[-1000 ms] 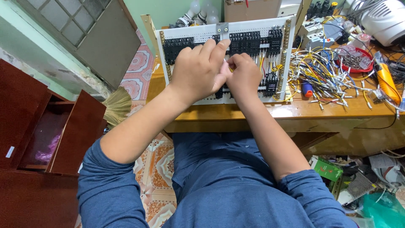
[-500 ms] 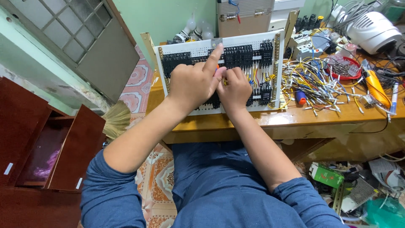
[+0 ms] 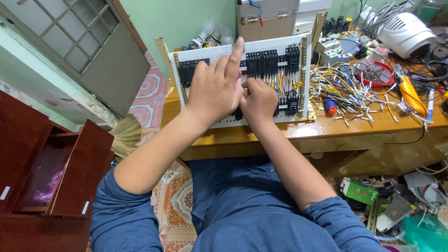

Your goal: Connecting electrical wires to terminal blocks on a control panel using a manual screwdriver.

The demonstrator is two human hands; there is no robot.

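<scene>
Nearest us, both forearms reach from the blue sleeves up to the white perforated panel lying on the wooden bench; we take that panel as our landmark. We are in the middle of wiring work at the panel's centre. Our left hand lies flat over its middle-left, fingers loosely spread and the index finger stretched straight up past the top edge; it seems to steady the board, and we cannot tell whether it holds anything beneath the palm. Our right hand is curled just beside it, fingertips pinched down among the black terminal blocks at the panel's centre, probably on a wire end or a small tool, though the grip itself is hidden.

We judge the next move calls for fine fingertip pressure at that one terminal while the left hand keeps the panel from sliding.

Right of the panel lie the loose yellow and white wires, and beyond them a red dish of small parts.

Compared with half a second ago, the panel sits lower in view, and the left index finger now points straighter and higher.
</scene>
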